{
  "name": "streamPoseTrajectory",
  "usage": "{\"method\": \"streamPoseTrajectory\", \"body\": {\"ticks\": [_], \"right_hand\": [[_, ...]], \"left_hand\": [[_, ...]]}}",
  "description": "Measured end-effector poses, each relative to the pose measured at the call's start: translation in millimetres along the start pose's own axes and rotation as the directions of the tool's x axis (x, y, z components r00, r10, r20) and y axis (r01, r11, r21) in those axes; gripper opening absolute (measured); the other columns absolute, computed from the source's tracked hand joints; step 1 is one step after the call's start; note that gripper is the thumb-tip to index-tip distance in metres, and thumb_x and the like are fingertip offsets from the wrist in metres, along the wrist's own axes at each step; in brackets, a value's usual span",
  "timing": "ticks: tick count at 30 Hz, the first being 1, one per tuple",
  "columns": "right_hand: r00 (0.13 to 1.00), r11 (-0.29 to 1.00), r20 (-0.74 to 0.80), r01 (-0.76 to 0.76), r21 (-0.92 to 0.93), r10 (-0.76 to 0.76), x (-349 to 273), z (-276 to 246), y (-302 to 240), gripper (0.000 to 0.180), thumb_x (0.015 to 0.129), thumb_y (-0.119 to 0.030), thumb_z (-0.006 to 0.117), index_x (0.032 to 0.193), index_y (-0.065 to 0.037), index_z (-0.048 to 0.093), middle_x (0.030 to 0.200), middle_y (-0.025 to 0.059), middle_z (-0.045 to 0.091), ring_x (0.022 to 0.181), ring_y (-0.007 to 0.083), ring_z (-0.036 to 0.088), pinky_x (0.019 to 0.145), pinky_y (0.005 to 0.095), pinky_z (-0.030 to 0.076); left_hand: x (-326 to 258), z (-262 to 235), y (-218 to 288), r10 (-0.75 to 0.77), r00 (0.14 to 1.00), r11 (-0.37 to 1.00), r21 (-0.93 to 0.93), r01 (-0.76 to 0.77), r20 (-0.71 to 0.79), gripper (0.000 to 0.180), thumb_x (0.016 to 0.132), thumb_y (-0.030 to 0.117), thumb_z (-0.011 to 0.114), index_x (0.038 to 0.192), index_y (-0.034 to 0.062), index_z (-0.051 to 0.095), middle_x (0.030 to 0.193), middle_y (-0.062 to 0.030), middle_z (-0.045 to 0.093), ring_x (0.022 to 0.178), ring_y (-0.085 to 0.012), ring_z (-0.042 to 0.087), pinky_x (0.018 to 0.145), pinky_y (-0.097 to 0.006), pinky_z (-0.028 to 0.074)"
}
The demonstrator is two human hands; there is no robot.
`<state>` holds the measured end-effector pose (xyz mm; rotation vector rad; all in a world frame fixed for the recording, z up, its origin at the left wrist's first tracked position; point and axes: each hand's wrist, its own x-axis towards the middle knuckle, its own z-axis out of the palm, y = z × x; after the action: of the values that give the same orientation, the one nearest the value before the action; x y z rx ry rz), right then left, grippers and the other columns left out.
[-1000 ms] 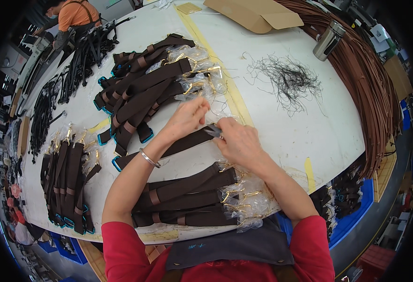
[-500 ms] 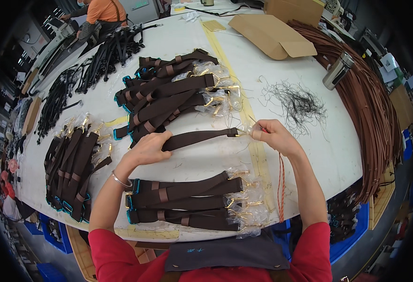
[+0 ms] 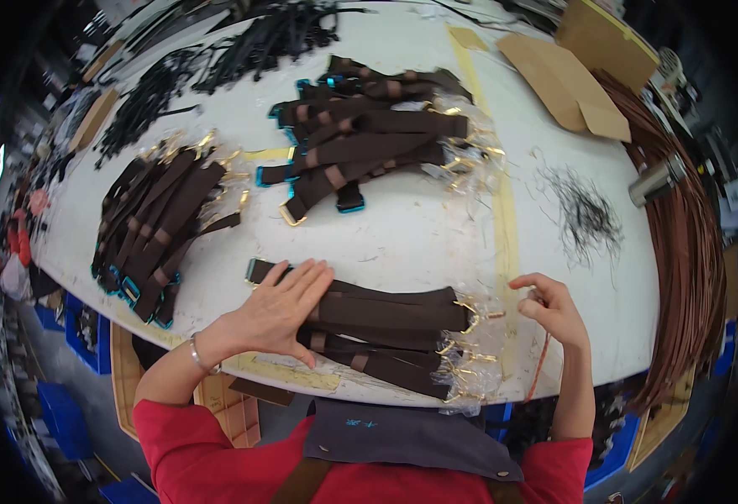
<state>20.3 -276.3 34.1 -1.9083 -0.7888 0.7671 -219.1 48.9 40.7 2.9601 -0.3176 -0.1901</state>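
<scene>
My left hand (image 3: 278, 309) lies flat with fingers spread on a row of dark brown webbing straps (image 3: 390, 311) near the table's front edge. These straps have gold-coloured clips (image 3: 472, 317) in clear plastic at their right ends. To the right of the clips is my right hand (image 3: 555, 312), raised, its index finger partly stretched and the others curled round a small tool that is mostly hidden. An orange cord (image 3: 540, 367) hangs from that hand. Farther back lies a pile of similar straps (image 3: 377, 143) with blue-wrapped buckles, and another strap pile (image 3: 160, 223) is at the left.
A tangle of dark threads (image 3: 585, 210) lies at the right, near a steel flask (image 3: 658, 179) and a long bundle of brown strips (image 3: 684, 269). Cardboard (image 3: 562, 84) stands at the back right. Black straps (image 3: 268, 46) are heaped at the far left. Yellow tape (image 3: 506, 227) crosses the table.
The strap held between both hands is out of them; my left hand now rests on the front row. My right hand has moved away from the strap's clip end. The view has shifted.
</scene>
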Motion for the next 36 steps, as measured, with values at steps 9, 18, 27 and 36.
{"method": "streamPoseTrajectory", "body": {"ticks": [9, 18, 27, 36], "right_hand": [[0.96, 0.969, -0.268, -0.009, 0.245, 0.077, 28, 1, 67, 0.02, 0.085, -0.015, 0.057, 0.098, 0.0, 0.055, 0.072, 0.0035, 0.05, 0.058, 0.0078, 0.04, 0.051, 0.0214, 0.031], [0.956, 0.959, -0.28, -0.011, 0.284, 0.094, 31, 6, 66, 0.029, 0.084, -0.015, 0.058, 0.109, 0.0, 0.056, 0.089, 0.0119, 0.058, 0.079, 0.0156, 0.053, 0.071, 0.025, 0.044], [0.936, 0.946, -0.326, -0.019, 0.324, 0.13, 23, 3, 67, 0.026, 0.085, -0.014, 0.056, 0.106, 0.001, 0.057, 0.09, 0.0112, 0.058, 0.08, 0.0154, 0.051, 0.074, 0.0256, 0.043], [0.95, 0.957, -0.309, 0.046, 0.286, 0.047, 36, -1, 88, 0.025, 0.085, -0.013, 0.056, 0.105, 0.001, 0.058, 0.085, 0.0084, 0.057, 0.076, 0.0139, 0.05, 0.069, 0.0243, 0.042]], "left_hand": [[-6, 30, 13, -0.096, 0.995, 0.995, 0.006, 0.096, -0.005, 0.066, 0.049, 0.026, 0.073, 0.103, 0.0026, 0.045, 0.093, -0.0103, 0.051, 0.091, -0.0261, 0.05, 0.081, -0.039, 0.036], [-21, 39, 29, -0.137, 0.978, 0.984, 0.089, 0.153, -0.159, 0.052, 0.056, 0.021, 0.071, 0.097, 0.0035, 0.044, 0.082, -0.011, 0.053, 0.08, -0.0253, 0.054, 0.069, -0.035, 0.039], [-24, 57, 41, -0.24, 0.936, 0.969, -0.009, 0.246, -0.257, 0.036, 0.064, 0.018, 0.069, 0.087, 0.0016, 0.045, 0.069, -0.0115, 0.056, 0.068, -0.028, 0.058, 0.064, -0.036, 0.042], [-31, 25, 33, -0.184, 0.978, 0.983, -0.002, 0.184, -0.098, 0.036, 0.063, 0.015, 0.066, 0.089, 0.0019, 0.044, 0.062, -0.0076, 0.055, 0.06, -0.0256, 0.057, 0.06, -0.035, 0.041]]}}
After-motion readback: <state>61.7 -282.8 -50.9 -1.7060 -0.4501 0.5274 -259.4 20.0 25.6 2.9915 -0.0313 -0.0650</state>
